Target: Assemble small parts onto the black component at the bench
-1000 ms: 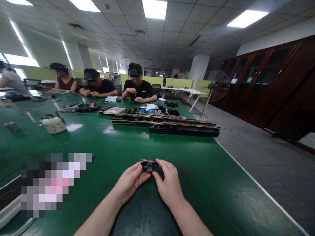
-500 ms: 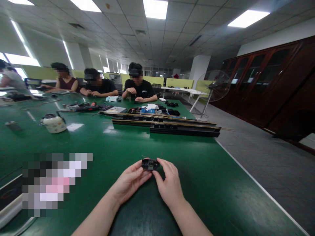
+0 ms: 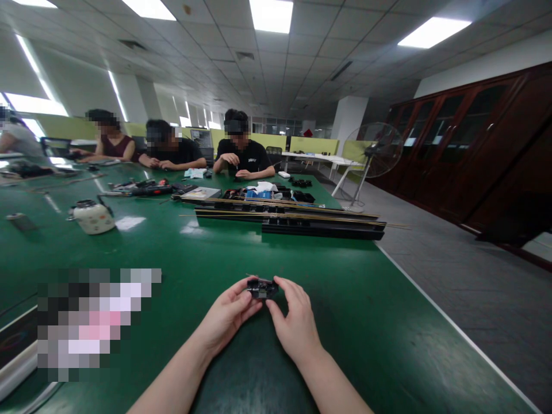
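Note:
A small black part (image 3: 261,289) is held between both hands above the green table (image 3: 215,253), near the middle front. My left hand (image 3: 229,313) grips its left end, with the thumb in front and the fingers behind and below. On the right end, my right hand (image 3: 295,313) pinches the part between thumb and forefinger. Some fine detail and a lighter patch show on the part's near face, too small to make out. A thin wire-like piece sticks out at its upper left.
Beyond the hands lie long black rails (image 3: 323,231) with thin brass-coloured rods across them. A white pot-like container (image 3: 92,217) stands at the left, near tools (image 3: 146,188). Several people sit at the far side. A standing fan (image 3: 379,150) is at the right.
The black part has tilted slightly between my fingers. Both hands keep their hold and have hardly moved.

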A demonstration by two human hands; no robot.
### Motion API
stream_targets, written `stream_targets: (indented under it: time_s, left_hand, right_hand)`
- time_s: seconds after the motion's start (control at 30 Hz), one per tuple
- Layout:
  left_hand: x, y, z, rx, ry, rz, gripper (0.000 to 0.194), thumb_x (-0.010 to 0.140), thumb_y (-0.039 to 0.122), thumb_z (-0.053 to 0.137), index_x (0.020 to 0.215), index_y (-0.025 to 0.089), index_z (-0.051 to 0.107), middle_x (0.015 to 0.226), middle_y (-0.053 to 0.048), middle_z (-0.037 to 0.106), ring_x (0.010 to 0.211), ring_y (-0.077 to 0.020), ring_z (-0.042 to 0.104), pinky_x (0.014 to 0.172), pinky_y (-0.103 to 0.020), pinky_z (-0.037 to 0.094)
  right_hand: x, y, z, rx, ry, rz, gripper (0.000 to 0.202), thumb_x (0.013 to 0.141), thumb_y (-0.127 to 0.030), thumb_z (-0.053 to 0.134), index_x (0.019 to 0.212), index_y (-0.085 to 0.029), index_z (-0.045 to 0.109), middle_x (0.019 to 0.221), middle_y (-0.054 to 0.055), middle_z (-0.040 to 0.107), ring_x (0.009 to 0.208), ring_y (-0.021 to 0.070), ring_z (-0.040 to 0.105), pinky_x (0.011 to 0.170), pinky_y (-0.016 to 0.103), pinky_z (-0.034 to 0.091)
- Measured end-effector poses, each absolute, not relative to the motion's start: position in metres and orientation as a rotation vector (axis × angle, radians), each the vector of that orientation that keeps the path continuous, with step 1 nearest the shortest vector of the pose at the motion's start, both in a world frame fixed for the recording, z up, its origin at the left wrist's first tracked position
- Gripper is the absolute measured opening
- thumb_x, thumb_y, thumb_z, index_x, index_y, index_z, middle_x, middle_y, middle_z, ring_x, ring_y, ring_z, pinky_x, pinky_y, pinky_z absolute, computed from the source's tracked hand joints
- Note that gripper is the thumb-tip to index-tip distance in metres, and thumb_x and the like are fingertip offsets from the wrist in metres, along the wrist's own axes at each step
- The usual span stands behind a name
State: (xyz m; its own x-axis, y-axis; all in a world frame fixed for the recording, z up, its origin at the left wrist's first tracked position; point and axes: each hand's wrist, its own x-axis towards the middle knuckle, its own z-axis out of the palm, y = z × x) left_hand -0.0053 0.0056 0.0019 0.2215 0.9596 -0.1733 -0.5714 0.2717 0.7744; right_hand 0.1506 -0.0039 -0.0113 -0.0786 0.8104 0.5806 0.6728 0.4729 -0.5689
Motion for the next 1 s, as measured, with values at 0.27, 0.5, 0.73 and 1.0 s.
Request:
stream_targets:
  time_s: [0.27, 0.5, 0.73, 1.0]
  left_hand:
    - [-0.0073, 0.0036, 0.0041, 0.662, 0.711, 1.149, 0.035, 0.070, 0.006, 0.065, 0.103, 0.015, 0.058, 0.102, -0.007, 0.067, 0.085, -0.0147, 0.065, 0.078, -0.024, 0.052]
    - [-0.0063, 0.0046, 0.0037, 0.670, 0.731, 1.157, 0.035, 0.069, 0.008, 0.067, 0.102, 0.015, 0.059, 0.100, -0.006, 0.068, 0.084, -0.0138, 0.065, 0.077, -0.024, 0.053]
    - [-0.0048, 0.0051, 0.0036, 0.670, 0.761, 1.177, 0.038, 0.065, 0.006, 0.070, 0.100, 0.015, 0.059, 0.094, -0.006, 0.070, 0.083, -0.0140, 0.065, 0.074, -0.022, 0.053]
    - [-0.0044, 0.0062, 0.0019, 0.672, 0.789, 1.187, 0.037, 0.063, 0.008, 0.071, 0.097, 0.015, 0.060, 0.093, -0.005, 0.070, 0.081, -0.0144, 0.065, 0.073, -0.022, 0.052]
  right_hand:
    - [0.1505, -0.0035, -0.0110, -1.280, -1.795, 0.206, 0.036, 0.079, -0.019, 0.052, 0.115, -0.019, 0.051, 0.112, 0.008, 0.059, 0.106, 0.0219, 0.051, 0.092, 0.040, 0.040]
    - [0.1501, -0.0031, -0.0116, -1.277, -1.789, 0.177, 0.035, 0.078, -0.020, 0.054, 0.114, -0.020, 0.052, 0.110, 0.007, 0.060, 0.103, 0.0218, 0.053, 0.091, 0.039, 0.041]
    - [0.1502, -0.0030, -0.0114, -1.279, -1.803, 0.175, 0.035, 0.078, -0.021, 0.055, 0.113, -0.019, 0.053, 0.110, 0.007, 0.060, 0.104, 0.0215, 0.053, 0.091, 0.039, 0.041]
    - [0.1494, -0.0042, -0.0097, -1.273, -1.797, 0.122, 0.036, 0.076, -0.021, 0.056, 0.112, -0.020, 0.054, 0.107, 0.005, 0.062, 0.101, 0.0190, 0.055, 0.090, 0.036, 0.043]
